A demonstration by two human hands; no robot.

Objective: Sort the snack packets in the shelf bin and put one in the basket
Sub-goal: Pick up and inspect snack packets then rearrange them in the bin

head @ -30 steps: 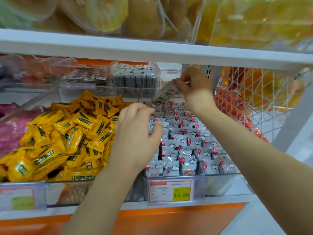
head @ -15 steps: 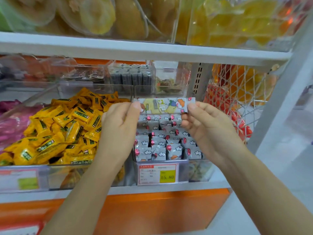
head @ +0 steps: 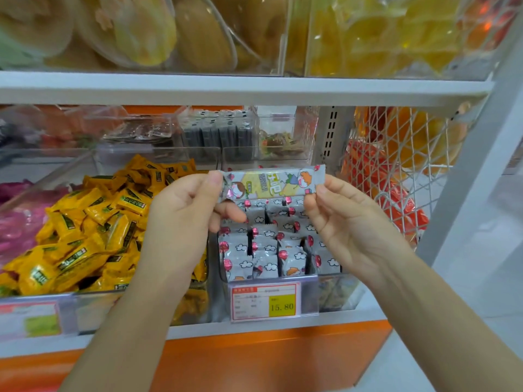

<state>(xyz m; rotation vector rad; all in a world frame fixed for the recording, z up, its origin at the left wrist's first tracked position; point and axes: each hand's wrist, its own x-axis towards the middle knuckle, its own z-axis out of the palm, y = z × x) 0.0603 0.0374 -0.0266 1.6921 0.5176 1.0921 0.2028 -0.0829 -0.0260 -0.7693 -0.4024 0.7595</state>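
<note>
Since a second ago, one packet (head: pixel 271 183) has been lifted out; it is pinched at both ends by left hand (head: pixel 178 222) and right hand (head: pixel 351 224) above the clear bin (head: pixel 334 292). White shelf (head: pixel 246 89) overhead, orange panel (head: pixel 268 360) below.

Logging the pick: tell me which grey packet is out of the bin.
The packet pinched at its ends by left hand and right hand, above the bin; the others stand packed in rows inside.

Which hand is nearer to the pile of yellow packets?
The left. The left hand is at the right edge of the yellow packets, pinching one end of the grey snack packet; the right hand pinches the other end, farther right.
</note>
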